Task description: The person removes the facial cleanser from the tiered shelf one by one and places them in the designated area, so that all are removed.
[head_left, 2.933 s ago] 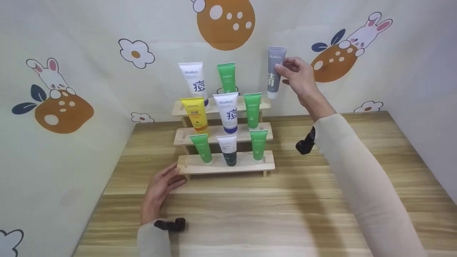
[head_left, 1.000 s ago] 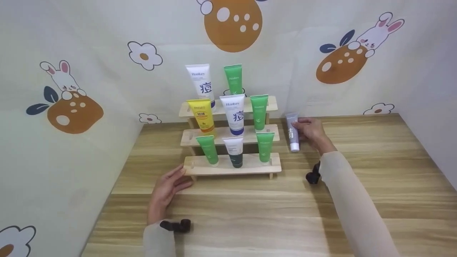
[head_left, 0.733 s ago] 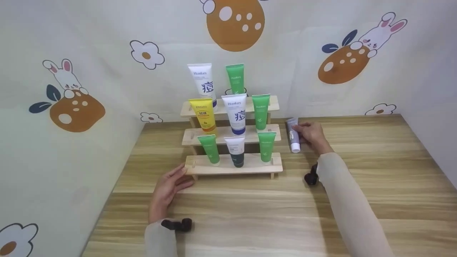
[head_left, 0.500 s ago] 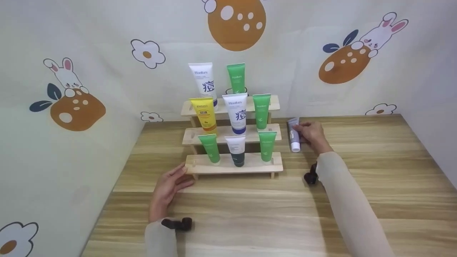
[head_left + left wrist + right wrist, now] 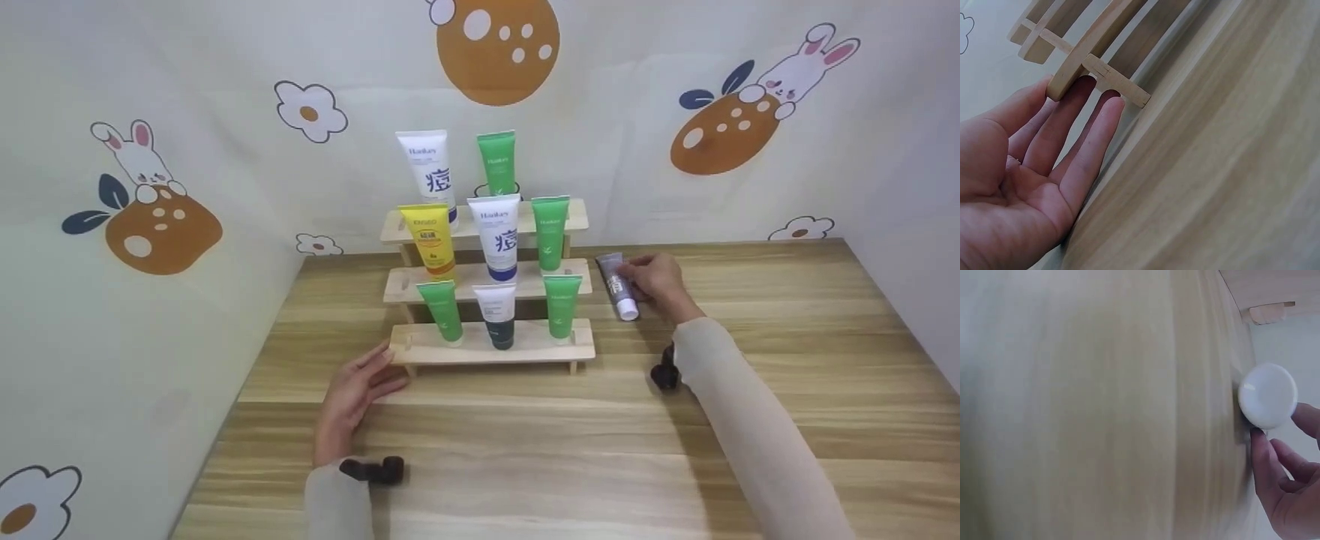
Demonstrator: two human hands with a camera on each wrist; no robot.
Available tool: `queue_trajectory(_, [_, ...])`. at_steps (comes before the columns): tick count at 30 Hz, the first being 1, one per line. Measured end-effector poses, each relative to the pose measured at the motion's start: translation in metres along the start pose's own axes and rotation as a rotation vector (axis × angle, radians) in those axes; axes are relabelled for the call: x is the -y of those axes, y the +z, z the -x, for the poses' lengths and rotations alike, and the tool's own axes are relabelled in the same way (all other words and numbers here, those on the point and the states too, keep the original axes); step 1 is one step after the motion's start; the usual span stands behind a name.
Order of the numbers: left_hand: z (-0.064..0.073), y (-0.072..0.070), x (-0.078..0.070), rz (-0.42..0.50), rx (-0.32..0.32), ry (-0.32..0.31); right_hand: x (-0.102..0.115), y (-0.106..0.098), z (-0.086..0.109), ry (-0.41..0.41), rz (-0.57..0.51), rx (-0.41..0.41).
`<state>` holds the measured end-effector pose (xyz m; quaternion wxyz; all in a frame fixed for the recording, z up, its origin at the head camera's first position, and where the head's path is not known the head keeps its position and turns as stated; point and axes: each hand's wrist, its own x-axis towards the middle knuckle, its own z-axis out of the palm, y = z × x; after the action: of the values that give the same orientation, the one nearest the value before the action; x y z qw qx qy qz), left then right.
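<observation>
Nearest are two beige sleeves (image 5: 757, 427), each with a black wrist device (image 5: 391, 471), above a wood-grain tabletop (image 5: 510, 442). The left hand (image 5: 351, 394) holds the front board of a three-tier wooden stand (image 5: 534, 349) at its left end, thumb against the end and fingers reaching beneath, a little apart from one another. On this lowest tier, three tubes stand cap down: a left green tube (image 5: 441, 309), a white-and-dark tube (image 5: 496, 315) and a right green tube (image 5: 562, 306).

To the right of the stand and near it, the right hand (image 5: 660, 281) pinches a gray tube (image 5: 613, 277) between thumb and fingers. The tube slants, its white cap toward the viewer, low at the tabletop; whether it touches the wood I cannot tell.

The middle tier carries a yellow tube (image 5: 429, 238), a blue-capped white tube (image 5: 495, 232) and a mid-tier green tube (image 5: 550, 231). On the top tier stand a rear white tube (image 5: 424, 161) and a rear green tube (image 5: 497, 159), both partly hidden by tubes ahead. Behind hangs a pale backdrop (image 5: 360, 52) printed with oranges, rabbits and flowers.
</observation>
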<state>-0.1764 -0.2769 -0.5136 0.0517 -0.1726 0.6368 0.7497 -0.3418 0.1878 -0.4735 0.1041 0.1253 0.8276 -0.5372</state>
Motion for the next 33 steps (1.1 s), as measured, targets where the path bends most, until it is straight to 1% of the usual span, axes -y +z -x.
queue_trajectory(6, [0.000, -0.001, 0.001, 0.029, 0.011, 0.025, 0.003, -0.015, 0.008, -0.071, 0.083, 0.015])
queue_trajectory(8, [-0.001, -0.001, 0.001, 0.028, 0.017, 0.030, 0.007, -0.019, 0.013, -0.098, 0.126, 0.007])
queue_trajectory(12, [-0.001, -0.001, 0.002, 0.016, 0.024, 0.025, 0.019, -0.026, 0.023, -0.144, 0.158, 0.014])
queue_trajectory(15, [-0.001, -0.001, 0.002, 0.017, 0.025, 0.023, 0.032, -0.031, 0.031, -0.202, 0.145, 0.031])
queue_trajectory(18, [-0.002, 0.000, 0.002, 0.019, 0.021, 0.022, 0.047, -0.036, 0.039, -0.270, 0.099, 0.041])
queue_trajectory(22, [-0.002, 0.000, 0.002, 0.025, 0.019, 0.022, 0.069, -0.040, 0.051, -0.356, 0.050, 0.022])
queue_trajectory(27, [-0.001, 0.002, 0.001, 0.025, 0.028, 0.021, 0.094, -0.045, 0.067, -0.448, 0.079, -0.003])
queue_trajectory(33, [0.001, 0.000, 0.000, 0.025, 0.034, 0.029, 0.123, -0.041, 0.081, -0.522, 0.079, 0.028])
